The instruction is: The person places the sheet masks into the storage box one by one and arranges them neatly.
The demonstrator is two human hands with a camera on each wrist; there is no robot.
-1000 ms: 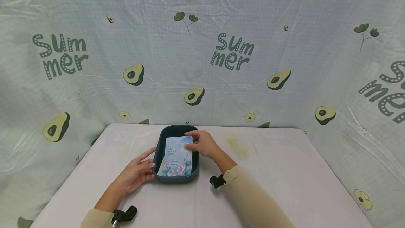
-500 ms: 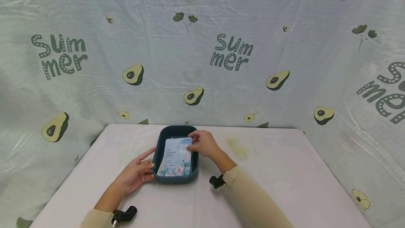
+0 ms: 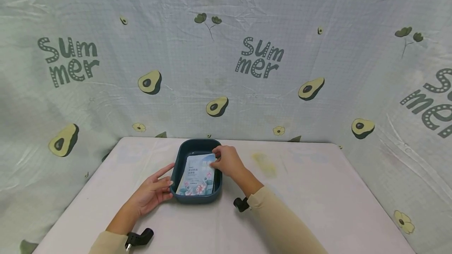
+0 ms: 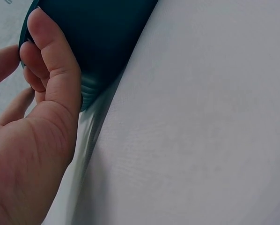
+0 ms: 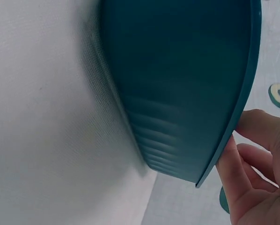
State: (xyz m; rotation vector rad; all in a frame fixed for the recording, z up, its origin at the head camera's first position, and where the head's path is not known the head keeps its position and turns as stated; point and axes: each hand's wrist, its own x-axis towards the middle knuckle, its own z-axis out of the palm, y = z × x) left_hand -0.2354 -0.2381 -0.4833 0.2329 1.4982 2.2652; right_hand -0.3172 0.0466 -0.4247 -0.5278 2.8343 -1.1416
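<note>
A dark teal plastic bin (image 3: 199, 200) with rounded corners stands upright on the table. Inside lies a flat pale blue packet (image 3: 194, 175) printed with pink lotus flowers, slightly tilted; another pale edge shows beneath it. My right hand (image 3: 229, 163) reaches over the bin's right rim and holds the packet's upper right corner between thumb and fingers. Against the bin's left side, my left hand (image 3: 153, 193) touches the wall with its fingertips, one finger stretched out. In the left wrist view the fingers (image 4: 60, 75) meet the wall; in the right wrist view the packet is hidden.
A white cloth covers the table (image 3: 282, 207), which bears a yellowish stain (image 3: 265, 164) right of the bin. Behind stands a curtain (image 3: 247, 101) printed with avocados and lettering. Each wrist carries a small black camera (image 3: 139, 238).
The packet has settled slightly lower and flatter in the bin. My right thumb has shifted a little right, toward the packet's edge. The left hand stays against the bin.
</note>
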